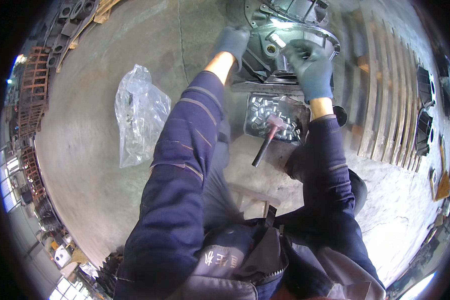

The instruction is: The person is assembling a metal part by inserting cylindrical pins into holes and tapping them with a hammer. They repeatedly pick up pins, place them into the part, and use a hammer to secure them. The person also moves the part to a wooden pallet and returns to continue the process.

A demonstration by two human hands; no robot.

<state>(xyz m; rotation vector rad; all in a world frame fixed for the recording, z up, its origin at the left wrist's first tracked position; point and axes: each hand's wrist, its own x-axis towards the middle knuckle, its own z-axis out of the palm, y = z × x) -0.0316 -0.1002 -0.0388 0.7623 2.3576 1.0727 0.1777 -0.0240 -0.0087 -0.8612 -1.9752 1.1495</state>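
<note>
Over the casting (297, 35), beside the fingers of the right hand (312, 70), the bushing (276, 39) looks light, stiff and slick, best held round its sides, but whether those or the left hand's (233, 44) fingers pinch or spread, I cannot tell.

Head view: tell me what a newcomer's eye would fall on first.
Probably the big metal casing at the top, with the gloved left hand by its left edge and the right hand at its near right. Next, just below, the tray of shiny sleeves, a hammer lying on them. Further left, a clear bag on the floor.
</note>
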